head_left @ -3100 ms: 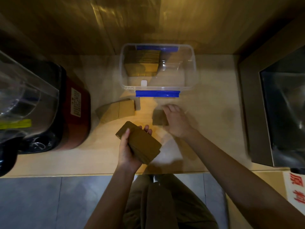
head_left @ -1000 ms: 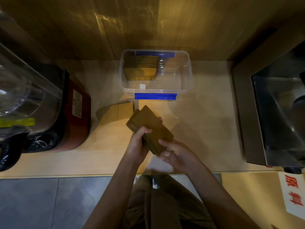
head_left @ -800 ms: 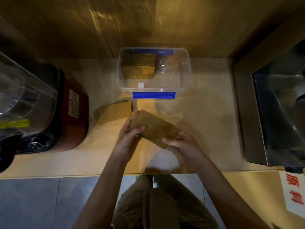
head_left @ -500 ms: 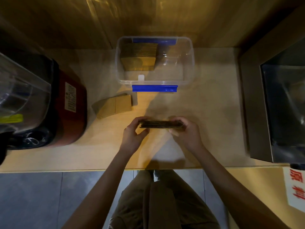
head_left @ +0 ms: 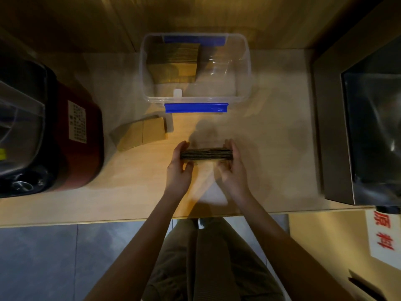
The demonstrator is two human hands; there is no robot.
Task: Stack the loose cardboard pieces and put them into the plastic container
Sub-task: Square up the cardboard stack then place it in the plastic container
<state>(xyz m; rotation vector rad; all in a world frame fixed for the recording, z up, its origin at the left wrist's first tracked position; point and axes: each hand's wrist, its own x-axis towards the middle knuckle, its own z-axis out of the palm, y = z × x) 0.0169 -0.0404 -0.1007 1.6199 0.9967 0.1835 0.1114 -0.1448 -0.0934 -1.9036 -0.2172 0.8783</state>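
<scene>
Low in the frame, near edge of the worktop (head_left: pixel 65 205), legs and floor below. Just above centre, left hand (head_left: pixel 178 168) and right hand (head_left: pixel 233 166) clamped on either end of the cardboard stack (head_left: pixel 206 154), fingers curled round the short ends, thumbs underneath toward the camera; stack turned on edge, layered edges facing up, apparently being squared off against the worktop. Squaring step, by the look of it. Left of centre and a little further up, a second loose bundle of cardboard (head_left: pixel 142 135) lying flat, untouched. Further up again, plastic container (head_left: pixel 247 68) open, blue clip on its near rim, one cardboard pile (head_left: pixel 173 61) already inside at its left half, right half bare. Next move calls for lifting the squared stack clear of the near rim and lowering it into that free right side without letting the pieces fan out.
</scene>
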